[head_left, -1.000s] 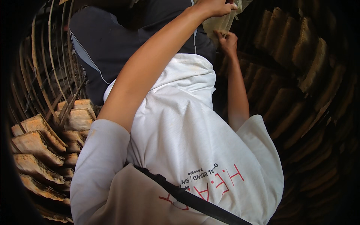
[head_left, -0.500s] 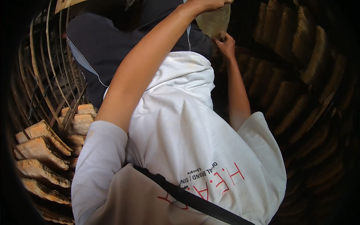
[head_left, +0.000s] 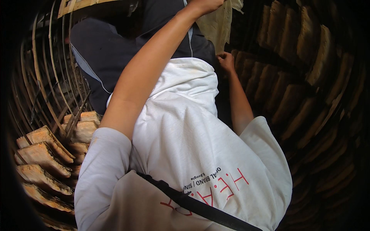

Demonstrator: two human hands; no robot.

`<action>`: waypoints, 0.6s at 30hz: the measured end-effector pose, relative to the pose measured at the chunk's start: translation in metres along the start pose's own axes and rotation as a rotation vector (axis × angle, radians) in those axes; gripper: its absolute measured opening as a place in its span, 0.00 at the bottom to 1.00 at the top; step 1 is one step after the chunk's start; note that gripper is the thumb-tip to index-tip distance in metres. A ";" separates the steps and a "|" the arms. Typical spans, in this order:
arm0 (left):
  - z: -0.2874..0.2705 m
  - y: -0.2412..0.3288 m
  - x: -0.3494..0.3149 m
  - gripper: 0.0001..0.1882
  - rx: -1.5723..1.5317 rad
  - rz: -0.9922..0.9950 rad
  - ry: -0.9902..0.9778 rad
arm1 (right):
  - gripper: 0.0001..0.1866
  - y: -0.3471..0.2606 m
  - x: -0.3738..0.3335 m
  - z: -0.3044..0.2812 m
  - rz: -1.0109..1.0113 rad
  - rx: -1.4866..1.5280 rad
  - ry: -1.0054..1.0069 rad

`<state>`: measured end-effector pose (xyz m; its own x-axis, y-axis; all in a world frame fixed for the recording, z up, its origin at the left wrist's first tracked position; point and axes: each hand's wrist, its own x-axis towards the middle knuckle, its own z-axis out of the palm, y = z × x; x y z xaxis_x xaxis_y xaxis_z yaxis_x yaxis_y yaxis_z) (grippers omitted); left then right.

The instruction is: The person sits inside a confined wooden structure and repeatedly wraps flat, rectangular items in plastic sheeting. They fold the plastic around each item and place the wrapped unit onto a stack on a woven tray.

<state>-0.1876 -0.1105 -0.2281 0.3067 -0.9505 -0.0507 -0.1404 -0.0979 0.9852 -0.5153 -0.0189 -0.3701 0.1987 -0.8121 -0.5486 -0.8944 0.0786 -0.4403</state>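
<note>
A thin, pale tan sheet [head_left: 216, 29] hangs beside my dark-trousered thigh at the top of the view, its right edge uneven. My left hand [head_left: 208, 5] is closed at the sheet's upper part, though the top edge of the picture cuts off its fingertips. At the sheet's lower end, my right hand [head_left: 226, 61] pinches the bottom corner between thumb and fingers. What material the sheet is made of, I cannot tell.
Rows of tan, rough-edged slabs [head_left: 287, 34] stand in shadow on the right. More curved slabs [head_left: 42, 156] are stacked at the lower left. Thin sticks [head_left: 52, 57] rise beside my leg, and a pale wooden piece [head_left: 81, 5] lies at the top left.
Both hands have moved a little to the left, the left one also upward and the right one downward. The sheet has shifted with them, and its ragged upper right corner now shows.
</note>
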 end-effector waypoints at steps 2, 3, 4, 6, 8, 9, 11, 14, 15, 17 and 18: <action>-0.003 0.000 0.001 0.14 -0.021 -0.036 0.051 | 0.07 0.004 -0.009 0.000 0.017 0.013 0.035; -0.003 0.000 0.002 0.15 -0.055 -0.062 0.077 | 0.07 0.004 -0.011 -0.005 -0.008 0.075 0.036; -0.002 0.001 0.002 0.16 -0.088 -0.089 0.104 | 0.07 0.004 -0.010 -0.013 -0.035 0.136 0.036; 0.002 0.005 -0.004 0.29 0.179 0.002 0.160 | 0.08 -0.001 -0.004 -0.033 -0.076 0.209 0.019; 0.004 0.007 -0.013 0.48 0.460 0.089 0.224 | 0.09 -0.027 0.013 -0.060 -0.110 0.240 -0.027; 0.011 0.004 -0.010 0.57 0.423 0.077 0.110 | 0.10 -0.043 0.013 -0.077 -0.117 0.247 -0.054; 0.005 0.019 -0.016 0.56 0.507 0.151 -0.175 | 0.11 -0.093 0.020 -0.108 -0.159 0.271 -0.137; 0.009 0.008 -0.029 0.37 0.434 0.393 -0.274 | 0.12 -0.159 0.025 -0.142 -0.376 0.187 -0.110; 0.012 0.001 -0.029 0.33 0.377 0.359 -0.361 | 0.13 -0.175 0.027 -0.151 -0.407 0.161 -0.142; 0.015 -0.008 -0.024 0.25 0.259 0.290 -0.537 | 0.14 -0.201 0.030 -0.164 -0.466 0.107 -0.206; 0.014 -0.006 -0.021 0.25 0.247 0.211 -0.580 | 0.15 -0.210 0.030 -0.166 -0.473 0.128 -0.201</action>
<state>-0.2060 -0.0939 -0.2356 -0.2980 -0.9545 -0.0089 -0.3751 0.1085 0.9206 -0.3882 -0.1556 -0.1757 0.6529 -0.6502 -0.3886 -0.6348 -0.1897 -0.7490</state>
